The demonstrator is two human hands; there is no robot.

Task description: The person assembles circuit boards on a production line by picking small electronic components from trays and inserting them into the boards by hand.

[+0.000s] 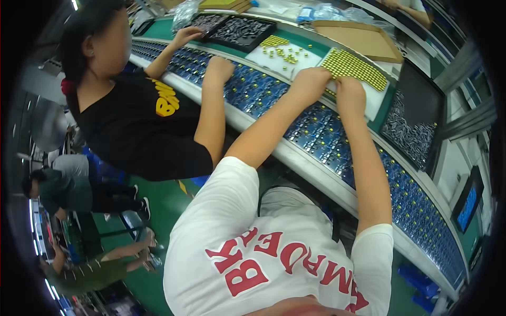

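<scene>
By the hands (314, 82) (351, 94), yellow parts (354, 69) on white tray (374, 103)

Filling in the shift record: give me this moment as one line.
left hand: near yellow parts | right hand: beside left | grip: unclear | nearby: blue circuit boards

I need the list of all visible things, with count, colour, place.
Circuit boards: many, blue, curving rows through centre
Yellow pieces: many, yellow, mostly on white panels
White panels: two, white, upper centre
Black trays: at least two, black, flanking white panels
Small parts: uncountable, grey, inside trays
Cardboard tray: one, brown, upper right
Plastic bags: several, clear, top
Co-workers: at least four, mixed colours, left, top right
Left hand: one, bare, near yellow pieces
Right hand: one, bare, beside left hand
</scene>
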